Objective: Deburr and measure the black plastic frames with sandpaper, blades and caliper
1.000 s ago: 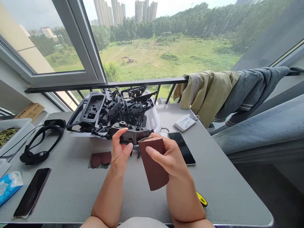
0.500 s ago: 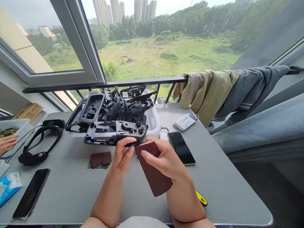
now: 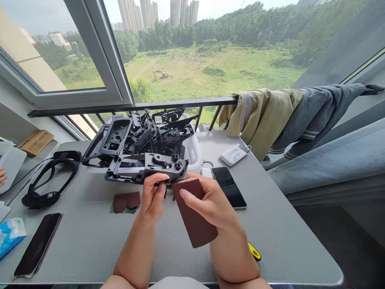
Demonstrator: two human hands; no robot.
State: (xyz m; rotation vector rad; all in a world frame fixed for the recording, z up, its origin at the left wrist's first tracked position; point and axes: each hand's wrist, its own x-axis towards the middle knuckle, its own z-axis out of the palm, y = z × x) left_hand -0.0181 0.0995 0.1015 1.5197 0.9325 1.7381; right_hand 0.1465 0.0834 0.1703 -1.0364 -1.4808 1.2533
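Head view: black parts [image 3: 141, 136] are heaped in a white basket [image 3: 192, 150]; one part [image 3: 165, 161] is gripped by the left hand [image 3: 153, 196], sandpaper [image 3: 194, 212] by the right hand [image 3: 212, 204]; a tray [image 3: 12, 164] has been lifted.

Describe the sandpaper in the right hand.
The sandpaper is a dark reddish-brown, matte rectangular sheet, with its grit too fine to make out. It looks intact and flat to slightly curved, and it is tilted, with its long side running down and to the right. The right hand grips it, lying across its upper face, while its lower end hangs free above the table. Its upper end sits beside the left hand.
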